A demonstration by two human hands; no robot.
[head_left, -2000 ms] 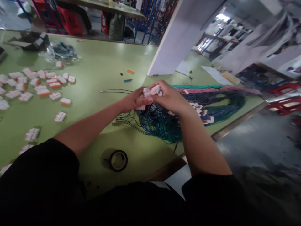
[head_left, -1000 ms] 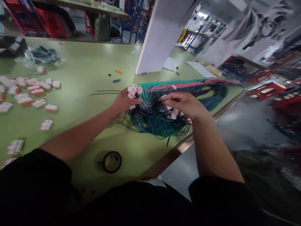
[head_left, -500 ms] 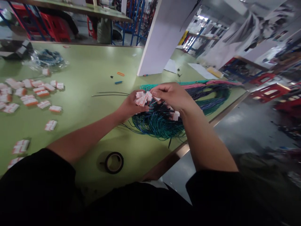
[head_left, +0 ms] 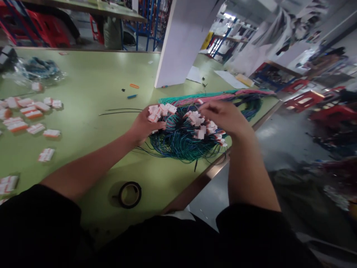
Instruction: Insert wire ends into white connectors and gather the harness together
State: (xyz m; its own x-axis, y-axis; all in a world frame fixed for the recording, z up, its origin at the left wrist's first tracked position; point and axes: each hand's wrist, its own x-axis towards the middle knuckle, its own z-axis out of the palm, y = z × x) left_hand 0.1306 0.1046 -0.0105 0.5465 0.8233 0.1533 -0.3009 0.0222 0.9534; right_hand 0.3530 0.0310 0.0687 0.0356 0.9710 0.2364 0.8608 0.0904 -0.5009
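My left hand (head_left: 143,126) is closed on a bunch of small white connectors (head_left: 160,111), held just above the green table (head_left: 97,82). A coil of teal, blue and pink wires (head_left: 184,139) lies under both hands, with more white connectors (head_left: 202,128) on the wire ends. My right hand (head_left: 225,117) hovers over that coil, fingers curled and pinched at the loose connectors; whether it grips one is unclear.
Several white and orange connector blocks (head_left: 30,119) are scattered at the left. A roll of black tape (head_left: 129,194) lies near me. A white pillar (head_left: 181,41) stands behind the wires. The table's edge (head_left: 200,182) runs diagonally at the right, with floor beyond.
My right hand has drawn away from the left hand's bunch, to the right over the wire coil. The left hand still holds its connectors.
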